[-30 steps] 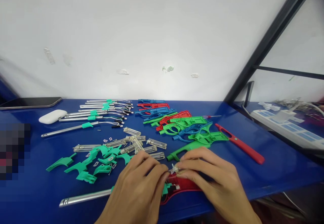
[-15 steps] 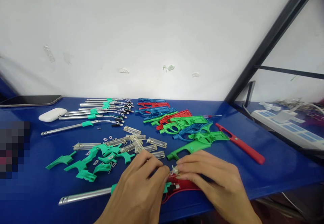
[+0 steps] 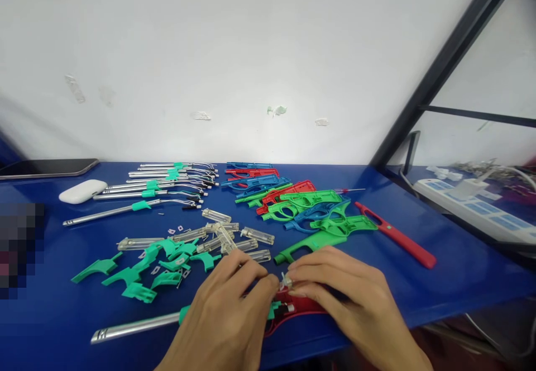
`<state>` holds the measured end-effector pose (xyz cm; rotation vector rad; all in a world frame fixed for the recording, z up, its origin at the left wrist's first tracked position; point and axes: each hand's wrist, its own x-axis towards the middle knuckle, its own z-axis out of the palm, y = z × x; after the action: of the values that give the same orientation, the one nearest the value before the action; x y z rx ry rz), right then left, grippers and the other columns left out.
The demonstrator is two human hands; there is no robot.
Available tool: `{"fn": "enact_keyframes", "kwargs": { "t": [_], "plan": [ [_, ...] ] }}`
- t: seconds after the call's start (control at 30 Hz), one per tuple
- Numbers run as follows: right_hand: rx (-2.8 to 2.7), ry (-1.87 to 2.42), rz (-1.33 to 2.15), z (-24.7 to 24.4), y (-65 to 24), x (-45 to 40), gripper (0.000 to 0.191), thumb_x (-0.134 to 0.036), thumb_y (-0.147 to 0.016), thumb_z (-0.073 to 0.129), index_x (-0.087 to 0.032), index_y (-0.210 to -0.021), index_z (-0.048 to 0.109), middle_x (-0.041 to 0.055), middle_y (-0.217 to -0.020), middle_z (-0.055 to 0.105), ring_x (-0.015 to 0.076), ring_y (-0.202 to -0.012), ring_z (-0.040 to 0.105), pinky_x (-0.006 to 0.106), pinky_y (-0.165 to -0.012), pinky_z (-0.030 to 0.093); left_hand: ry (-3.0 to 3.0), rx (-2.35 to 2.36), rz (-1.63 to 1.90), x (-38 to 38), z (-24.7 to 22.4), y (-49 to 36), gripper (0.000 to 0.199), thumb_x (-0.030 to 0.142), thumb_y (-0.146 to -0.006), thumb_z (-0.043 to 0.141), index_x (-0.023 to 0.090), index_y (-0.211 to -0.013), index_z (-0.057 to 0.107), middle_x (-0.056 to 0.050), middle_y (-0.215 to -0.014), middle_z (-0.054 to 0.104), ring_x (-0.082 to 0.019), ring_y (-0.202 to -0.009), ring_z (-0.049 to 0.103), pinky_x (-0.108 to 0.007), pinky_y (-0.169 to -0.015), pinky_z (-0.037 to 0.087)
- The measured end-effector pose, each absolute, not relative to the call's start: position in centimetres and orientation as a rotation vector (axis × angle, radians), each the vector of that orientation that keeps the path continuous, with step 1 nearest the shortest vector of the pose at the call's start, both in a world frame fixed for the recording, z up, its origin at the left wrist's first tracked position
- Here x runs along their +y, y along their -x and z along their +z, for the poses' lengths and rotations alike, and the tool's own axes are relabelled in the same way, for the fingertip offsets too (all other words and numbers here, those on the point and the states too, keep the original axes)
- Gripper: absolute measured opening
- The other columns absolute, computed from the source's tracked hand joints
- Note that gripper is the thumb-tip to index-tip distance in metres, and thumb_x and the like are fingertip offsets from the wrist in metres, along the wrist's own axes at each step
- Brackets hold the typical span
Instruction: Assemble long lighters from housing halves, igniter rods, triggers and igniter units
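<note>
The person's right hand grasps a small clear fitting between thumb and fingers, above the red shell at the table's near edge; the left hand is curled over the shell, fingertips pinched together beside the fitting, and whether they grip anything cannot be told; a silver tube extends out on the left hand's far side; teal triggers and clear tanks lie beyond the hands.

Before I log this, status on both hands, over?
Right hand pinching clear part over red shell. Left hand over same shell, grip hidden. Green shell close beyond right hand.
</note>
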<state>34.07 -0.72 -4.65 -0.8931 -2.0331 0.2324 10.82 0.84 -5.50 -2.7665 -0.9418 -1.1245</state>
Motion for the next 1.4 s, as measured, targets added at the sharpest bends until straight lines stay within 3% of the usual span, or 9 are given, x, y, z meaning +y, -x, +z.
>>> {"fn": "enact_keyframes", "kwargs": {
  "t": [0.1, 0.27, 0.43, 0.7, 0.97, 1.17, 1.4],
  "plan": [
    [-2.007, 0.949, 0.226, -4.2, -33.8, -0.8, 0.012, -0.015, -0.102, 0.076, -0.025, -0.109, 0.075, -0.0028, -0.103, 0.079, 0.0117, -0.093, 0.075, 0.019, -0.087, 0.061, 2.695, -0.890, -1.079, 0.9, -5.5, -10.8, 0.027, 0.002, -0.102, 0.049, 0.017, -0.104, 0.071, -0.001, -0.092, 0.075, -0.019, -0.082, 0.066, -0.038, -0.087, 0.060],
    [-2.029, 1.084, 0.174, -4.0, -33.9, -1.4, 0.008, -0.025, -0.106, 0.072, -0.027, -0.108, 0.079, -0.0006, -0.105, 0.079, 0.0143, -0.095, 0.076, 0.022, -0.087, 0.063, 2.628, -0.983, -1.018, 0.2, -5.4, -10.6, 0.029, 0.019, -0.109, 0.050, 0.018, -0.131, 0.069, -0.004, -0.111, 0.078, -0.023, -0.105, 0.072, -0.041, -0.104, 0.059],
    [-2.065, 1.130, 0.202, -4.2, -34.3, -1.9, 0.014, -0.028, -0.109, 0.067, -0.030, -0.112, 0.081, -0.0021, -0.106, 0.079, 0.0126, -0.095, 0.076, 0.019, -0.088, 0.062, 2.638, -0.924, -0.901, -0.6, -5.9, -10.1, 0.029, 0.037, -0.113, 0.050, 0.022, -0.133, 0.065, -0.003, -0.110, 0.077, -0.025, -0.100, 0.074, -0.042, -0.088, 0.064],
    [-2.116, 1.083, 0.301, -4.4, -34.7, -2.0, 0.022, -0.019, -0.109, 0.065, -0.031, -0.119, 0.081, -0.0033, -0.108, 0.078, 0.0112, -0.097, 0.074, 0.017, -0.087, 0.059, 2.708, -0.950, -0.852, -0.8, -7.0, -9.8, 0.025, 0.027, -0.110, 0.056, 0.025, -0.133, 0.065, -0.002, -0.115, 0.075, -0.025, -0.098, 0.074, -0.044, -0.086, 0.066],
    [-2.109, 1.061, 0.234, -4.4, -34.7, -2.0, 0.028, -0.028, -0.116, 0.054, -0.035, -0.128, 0.078, -0.0041, -0.107, 0.079, 0.0112, -0.094, 0.073, 0.020, -0.083, 0.060, 2.727, -0.979, -0.901, -0.8, -7.0, -9.9, 0.025, 0.028, -0.111, 0.055, 0.025, -0.134, 0.064, -0.003, -0.114, 0.074, -0.023, -0.099, 0.073, -0.039, -0.087, 0.066],
    [-2.134, 1.077, 0.203, -4.3, -34.6, -2.1, 0.027, -0.030, -0.116, 0.052, -0.029, -0.118, 0.078, -0.0008, -0.107, 0.079, 0.0128, -0.094, 0.074, 0.021, -0.083, 0.061, 2.702, -0.962, -0.894, -0.7, -7.1, -9.7, 0.028, 0.028, -0.111, 0.055, 0.023, -0.137, 0.064, -0.005, -0.115, 0.075, -0.023, -0.101, 0.073, -0.040, -0.090, 0.065],
    [-2.137, 1.038, 0.247, -4.3, -34.6, -2.0, 0.026, -0.025, -0.116, 0.053, -0.032, -0.123, 0.077, -0.0032, -0.108, 0.079, 0.0126, -0.094, 0.072, 0.022, -0.081, 0.060, 2.736, -0.958, -0.883, -0.7, -7.2, -9.5, 0.028, 0.028, -0.112, 0.053, 0.025, -0.137, 0.064, -0.004, -0.117, 0.074, -0.024, -0.103, 0.072, -0.042, -0.091, 0.066]
  ]
}}
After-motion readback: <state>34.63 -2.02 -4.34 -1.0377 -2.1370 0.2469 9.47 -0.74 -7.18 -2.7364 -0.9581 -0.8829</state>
